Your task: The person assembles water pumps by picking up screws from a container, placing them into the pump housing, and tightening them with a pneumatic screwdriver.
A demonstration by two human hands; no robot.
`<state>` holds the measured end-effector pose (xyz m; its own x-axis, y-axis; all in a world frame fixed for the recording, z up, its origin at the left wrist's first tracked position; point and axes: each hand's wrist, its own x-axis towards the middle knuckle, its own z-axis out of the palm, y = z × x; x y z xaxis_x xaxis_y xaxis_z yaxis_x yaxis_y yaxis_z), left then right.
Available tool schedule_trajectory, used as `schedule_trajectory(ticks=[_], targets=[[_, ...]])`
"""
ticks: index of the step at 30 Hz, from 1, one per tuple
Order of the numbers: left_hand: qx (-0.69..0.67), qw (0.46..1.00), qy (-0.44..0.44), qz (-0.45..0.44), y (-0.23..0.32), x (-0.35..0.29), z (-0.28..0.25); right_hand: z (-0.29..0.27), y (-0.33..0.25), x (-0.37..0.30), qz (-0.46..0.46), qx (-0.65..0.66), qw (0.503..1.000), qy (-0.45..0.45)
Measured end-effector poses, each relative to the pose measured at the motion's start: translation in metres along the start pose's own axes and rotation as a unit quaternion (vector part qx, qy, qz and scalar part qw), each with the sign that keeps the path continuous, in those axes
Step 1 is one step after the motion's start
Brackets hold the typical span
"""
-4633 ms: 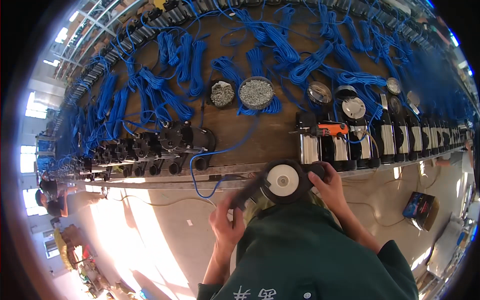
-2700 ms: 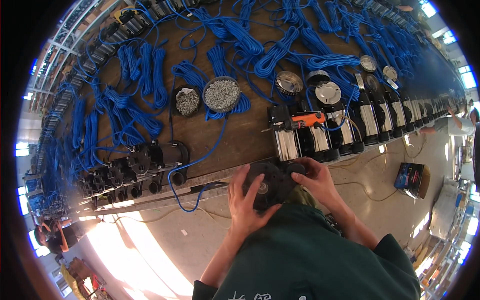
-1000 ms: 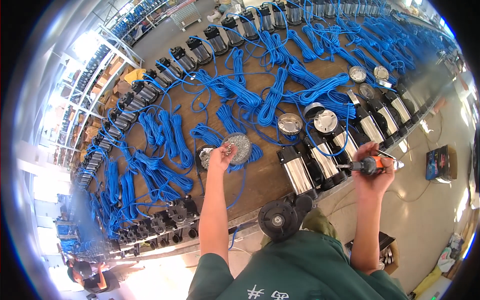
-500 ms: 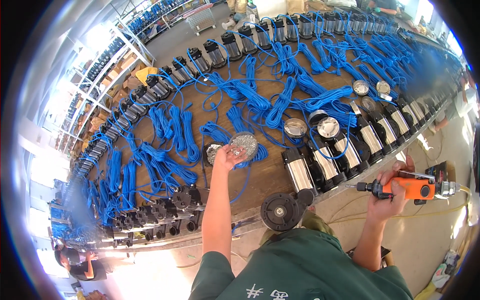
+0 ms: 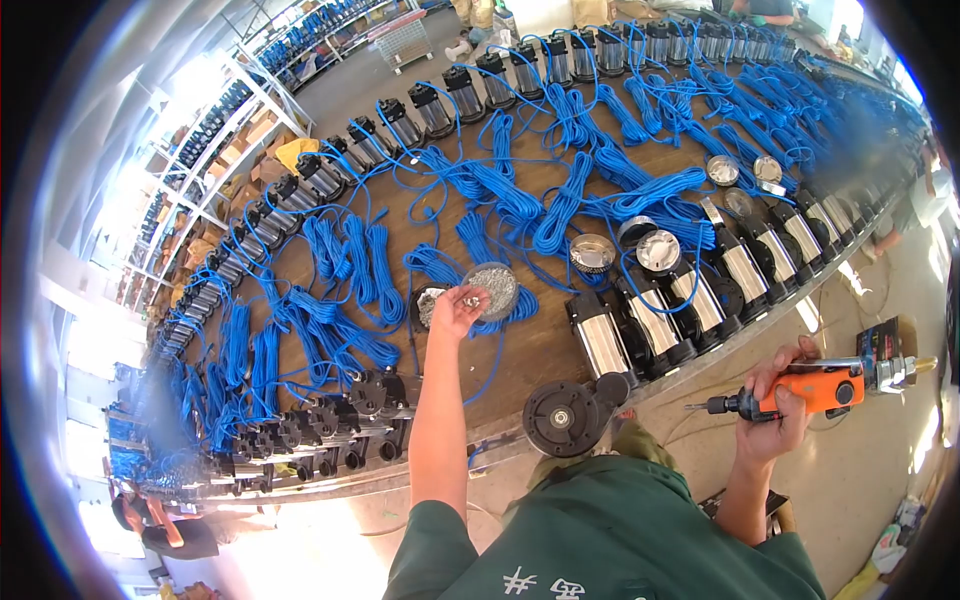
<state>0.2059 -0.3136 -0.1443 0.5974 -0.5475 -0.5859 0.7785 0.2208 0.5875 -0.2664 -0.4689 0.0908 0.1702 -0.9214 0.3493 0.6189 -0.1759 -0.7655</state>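
My left hand (image 5: 455, 312) is at the rim of a round bowl (image 5: 503, 288) filled with small silver metal pieces. Its fingers are curled, and a few of these pieces show at the fingertips. Beside it is a second, smaller dark container (image 5: 428, 303) with pale contents, partly covered by the hand. My right hand (image 5: 780, 405) grips an orange power screwdriver (image 5: 818, 391) off the table's near edge, its bit pointing left. Between my arms, a round black pump end (image 5: 562, 419) faces up at the table edge, close to my body.
Steel-and-black pumps (image 5: 602, 342) stand along the near edge at right; more pumps (image 5: 430, 108) line the far edge. Blue cable bundles (image 5: 565, 205) cover much of the wooden table. Round metal tins (image 5: 592, 254) sit at right. Another person (image 5: 180, 535) is at lower left.
The screwdriver has tilted and shifted slightly left and down with my right hand. My left hand stays at the bowl, its fingers slightly more curled.
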Motion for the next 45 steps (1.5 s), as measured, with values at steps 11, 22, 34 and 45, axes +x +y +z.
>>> schedule_trajectory(ticks=[11, 22, 34, 45], targets=[[0.736, 0.611, 0.261, 0.128, -0.082, -0.061, -0.099, -0.009, 0.013, -0.010, 0.051, 0.006, 0.999, -0.009], [0.773, 0.519, 0.340, 0.134, -0.123, -0.059, -0.096, 0.012, 0.020, -0.005, 0.100, 0.022, 0.993, -0.053], [0.508, 0.776, 0.236, 0.290, -0.046, -0.006, 0.020, 0.037, 0.034, 0.000, -0.033, -0.040, 0.990, -0.132], [-0.116, 0.991, -0.048, 0.053, -0.024, -0.157, 0.054, 0.092, 0.059, 0.000, 0.043, 0.063, 0.984, -0.159]])
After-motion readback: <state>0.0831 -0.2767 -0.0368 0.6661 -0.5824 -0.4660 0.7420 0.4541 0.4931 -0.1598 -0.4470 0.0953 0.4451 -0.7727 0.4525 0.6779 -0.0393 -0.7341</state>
